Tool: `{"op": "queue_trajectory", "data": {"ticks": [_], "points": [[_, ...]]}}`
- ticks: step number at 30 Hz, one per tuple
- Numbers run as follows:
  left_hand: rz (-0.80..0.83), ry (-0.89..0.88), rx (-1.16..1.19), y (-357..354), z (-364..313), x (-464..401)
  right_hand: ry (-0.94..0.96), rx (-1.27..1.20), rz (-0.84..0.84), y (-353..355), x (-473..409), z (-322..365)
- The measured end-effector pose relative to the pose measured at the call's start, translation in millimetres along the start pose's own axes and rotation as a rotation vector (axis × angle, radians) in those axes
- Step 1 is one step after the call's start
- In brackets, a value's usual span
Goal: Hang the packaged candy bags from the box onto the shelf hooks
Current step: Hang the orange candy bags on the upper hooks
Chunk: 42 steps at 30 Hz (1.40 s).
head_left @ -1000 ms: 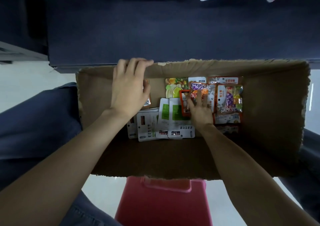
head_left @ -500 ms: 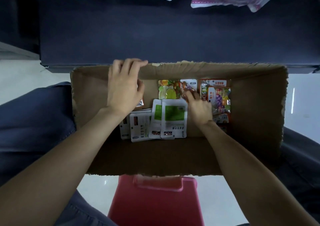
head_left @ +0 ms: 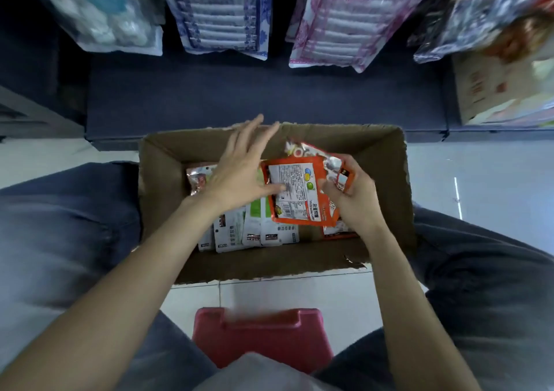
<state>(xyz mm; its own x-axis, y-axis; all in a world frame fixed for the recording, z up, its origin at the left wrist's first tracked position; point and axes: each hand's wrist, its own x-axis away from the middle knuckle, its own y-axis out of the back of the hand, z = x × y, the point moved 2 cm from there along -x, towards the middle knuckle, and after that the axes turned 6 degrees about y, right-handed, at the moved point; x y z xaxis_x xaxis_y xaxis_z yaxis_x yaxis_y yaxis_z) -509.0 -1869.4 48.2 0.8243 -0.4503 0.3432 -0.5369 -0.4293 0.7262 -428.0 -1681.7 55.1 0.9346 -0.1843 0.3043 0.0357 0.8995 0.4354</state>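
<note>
Step in hand: lifting candy bags out of the box (head_left: 386, 180); none of this handful is hung yet, as I judge it.

Right grip: my right hand (head_left: 356, 198) is clenched on a small bunch of bags, thumb on the face of the orange bag (head_left: 295, 192), fingers curled behind. A silver-edged bag (head_left: 311, 153) sticks out above the orange one in the same bunch. How many bags are in the bunch, I cannot tell.

Left grip: my left hand (head_left: 239, 168) is released, fingers straight and spread, reaching over the far wall of the box. Its thumb lies on the orange bag's left edge, on the printed label; it grasps nothing.

Bag position: the orange bag is raised above the bags on the box floor, label side toward me, tilted, long axis running roughly from me toward the shelf (head_left: 263, 96).

Key relation: the hanging end points away from me, toward the shelf; the right grip holds the right edge, the left thumb the opposite edge. The right hand carries the load and is the nearer one.

Hooks: not visible; only hanging packs (head_left: 218, 12) show above the shelf base. The carry is upward and forward.

Remaining stock: white-and-green bags (head_left: 254, 225) lie flat below the orange one, a silver bag (head_left: 198, 177) to their left.

Risk: the bunch may fan apart during the lift.
</note>
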Motion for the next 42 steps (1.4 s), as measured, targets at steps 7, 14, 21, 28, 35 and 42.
{"op": "queue_trajectory", "data": {"ticks": [7,14,21,28,35,42], "points": [[0.043,-0.278,-0.084,27.7,-43.4,34.2,0.446,0.371,0.247,40.4,32.3,73.8],[0.002,-0.068,0.452,28.1,-45.6,53.9,0.367,0.098,-0.064,62.3,44.6,82.2],[-0.295,-0.061,0.311,41.5,-52.4,55.9,0.312,0.083,-0.414,72.7,59.7,88.8],[-0.763,-0.641,-0.399,45.8,-54.3,67.7,-0.017,-0.169,-0.263,47.8,49.0,97.0],[-0.686,-0.648,-0.443,49.5,-43.9,61.7,-0.071,-0.216,-0.232,38.2,42.8,81.8],[-0.594,0.021,-0.057,67.4,-22.0,61.4,0.154,-0.37,-0.554,68.9,48.9,81.3]]}}
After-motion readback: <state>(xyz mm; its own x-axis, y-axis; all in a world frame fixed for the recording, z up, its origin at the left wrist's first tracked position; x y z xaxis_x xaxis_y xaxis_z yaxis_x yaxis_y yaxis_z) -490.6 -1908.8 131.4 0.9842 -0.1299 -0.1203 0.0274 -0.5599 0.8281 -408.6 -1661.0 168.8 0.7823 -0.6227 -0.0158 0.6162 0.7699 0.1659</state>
